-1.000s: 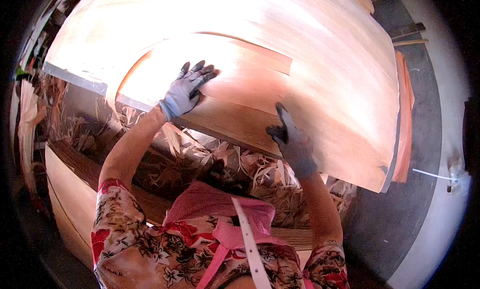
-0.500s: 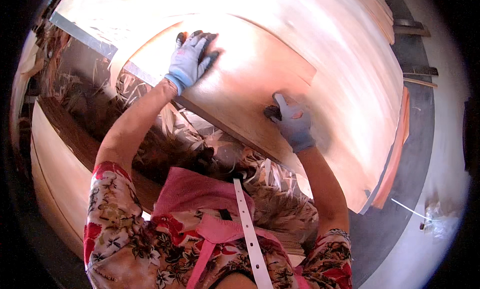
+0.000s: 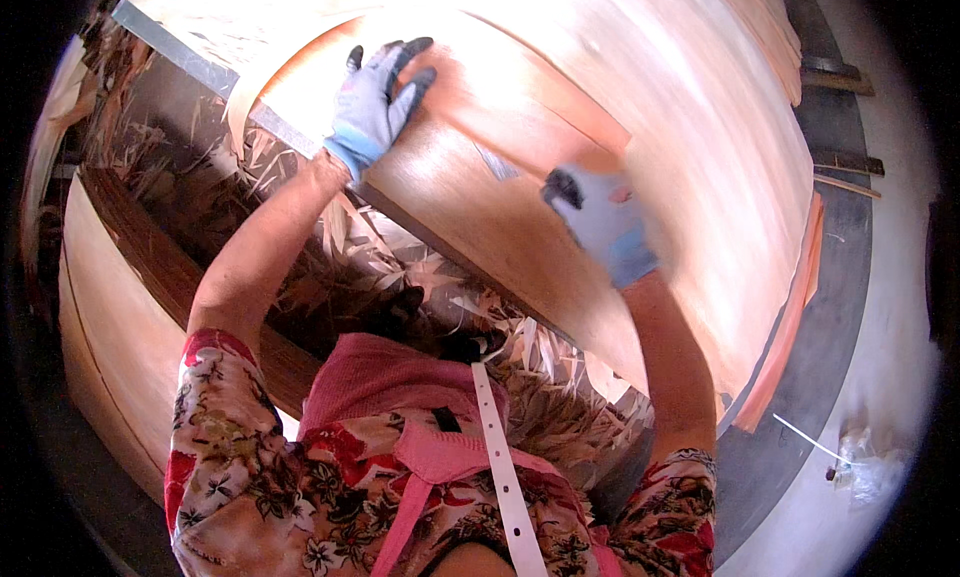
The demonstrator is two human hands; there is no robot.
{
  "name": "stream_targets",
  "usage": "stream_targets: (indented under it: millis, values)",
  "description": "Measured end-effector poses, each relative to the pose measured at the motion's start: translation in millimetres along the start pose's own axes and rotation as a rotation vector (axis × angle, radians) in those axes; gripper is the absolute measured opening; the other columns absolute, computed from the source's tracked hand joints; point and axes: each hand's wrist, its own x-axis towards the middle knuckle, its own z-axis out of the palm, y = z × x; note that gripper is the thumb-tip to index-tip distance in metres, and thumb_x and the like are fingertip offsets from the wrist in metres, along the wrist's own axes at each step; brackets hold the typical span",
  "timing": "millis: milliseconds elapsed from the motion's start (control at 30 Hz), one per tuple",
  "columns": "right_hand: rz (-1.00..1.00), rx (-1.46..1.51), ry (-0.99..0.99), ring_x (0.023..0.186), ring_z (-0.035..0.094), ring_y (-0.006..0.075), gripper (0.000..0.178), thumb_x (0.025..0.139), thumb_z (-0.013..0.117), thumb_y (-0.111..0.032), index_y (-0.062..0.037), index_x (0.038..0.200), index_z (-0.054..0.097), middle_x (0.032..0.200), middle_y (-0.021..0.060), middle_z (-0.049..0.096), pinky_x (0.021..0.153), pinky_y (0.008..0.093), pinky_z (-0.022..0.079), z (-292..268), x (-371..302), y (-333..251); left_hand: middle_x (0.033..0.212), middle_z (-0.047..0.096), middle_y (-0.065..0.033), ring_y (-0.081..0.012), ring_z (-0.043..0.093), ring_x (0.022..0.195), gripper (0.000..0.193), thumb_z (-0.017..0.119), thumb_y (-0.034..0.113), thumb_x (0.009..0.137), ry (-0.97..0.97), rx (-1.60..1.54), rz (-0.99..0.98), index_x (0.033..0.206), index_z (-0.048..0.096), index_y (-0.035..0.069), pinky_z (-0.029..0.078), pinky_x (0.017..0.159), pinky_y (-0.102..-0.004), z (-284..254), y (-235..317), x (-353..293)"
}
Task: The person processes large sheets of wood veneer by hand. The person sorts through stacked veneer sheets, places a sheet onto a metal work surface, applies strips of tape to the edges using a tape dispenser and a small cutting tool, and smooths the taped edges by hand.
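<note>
Grey-blue gloves with black fingertips cover both my hands. Palm down with fingers spread, my left hand (image 3: 370,102) lies on the left part of a thin, tan wood veneer sheet (image 3: 530,125). My right hand (image 3: 605,217), slightly blurred, is curled at the sheet's near edge, which runs slantwise from near the left hand to its fingers. The fingertips of that hand are partly hidden, but they appear closed on this edge. Below it shows a paler wood surface (image 3: 440,187), with a small greyish patch (image 3: 495,162) beside the edge.
Large pale veneer sheets (image 3: 720,177) spread beyond and to the right. Torn wood scraps (image 3: 390,267) litter the gap in front of me. Another stack of sheets (image 3: 120,327) stands at the left. A clear plastic bag (image 3: 868,467) lies at the far right.
My right hand has moved slightly right and away from me, and the near edge of the sheet now shows drawn back, baring the surface below. My left hand has shifted slightly up and left.
</note>
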Motion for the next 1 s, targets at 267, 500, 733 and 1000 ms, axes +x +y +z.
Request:
stream_targets:
  millis: [267,500,733,1000]
  values:
    - [0.236,0.580,0.031,0.083,0.069,0.0300,0.029,0.094,0.063,-0.029,-0.0058,0.112,0.064,0.097,0.0138,0.071,0.070,0.0413,0.053,23,-13,12,0.153,0.039,-0.0106,-0.0285,0.030,0.145,0.070,0.057,0.041,0.094,-0.132,0.240,0.045,0.153,0.030,0.013,0.015,0.120,-0.0521,36,9,-52]
    - [0.026,0.269,0.178,0.104,0.066,0.0332,0.036,0.094,0.060,-0.015,-0.0007,0.125,0.049,0.113,0.0185,0.067,0.090,0.0420,0.050,28,-26,25,0.153,0.039,-0.0142,-0.0322,0.029,0.146,0.073,0.051,0.042,0.095,-0.096,0.151,0.032,0.154,0.024,0.008,0.012,0.120,-0.0553,39,12,-51]
    - [0.018,-0.065,0.010,0.071,0.066,0.0306,0.041,0.097,0.049,-0.017,-0.0171,0.138,0.048,0.085,0.0148,0.066,0.062,0.0439,0.050,33,14,-42,0.154,0.037,-0.0116,-0.0290,0.027,0.147,0.075,0.054,0.039,0.093,-0.125,0.142,0.004,0.154,0.024,0.007,0.012,0.120,-0.0531,30,17,-49]
    - [-0.007,-0.206,-0.048,0.072,0.069,0.0358,0.051,0.101,0.040,-0.026,-0.0299,0.151,0.034,0.087,0.0197,0.069,0.060,0.0498,0.054,60,67,-73,0.152,0.039,-0.0137,-0.0335,0.031,0.144,0.075,0.057,0.036,0.091,-0.102,0.099,-0.001,0.153,0.027,0.006,0.013,0.119,-0.0552,30,13,-50]
